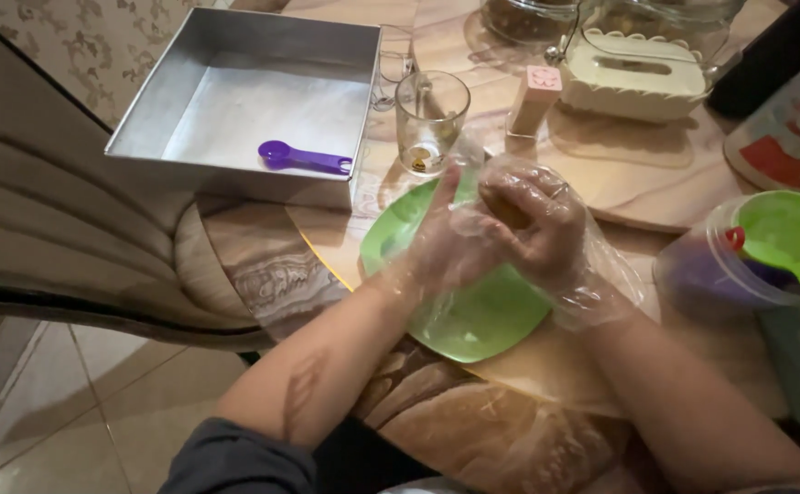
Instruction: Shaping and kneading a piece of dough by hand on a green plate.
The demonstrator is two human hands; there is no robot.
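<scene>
Both hands wear loose clear plastic gloves and meet above a green plate [473, 320] on the marble table [665, 206]. The right hand [533, 220] curls closed against the left hand [446, 242], pinching its glove; the left's fingers stay extended. Beyond stand a glass mug [430, 119] and a square metal pan [244, 101] holding a purple measuring spoon [304, 158].

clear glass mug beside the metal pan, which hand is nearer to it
Left. The left hand, in a clear plastic glove, has fingertips just below the clear glass mug; the gloved right hand sits further right.
</scene>
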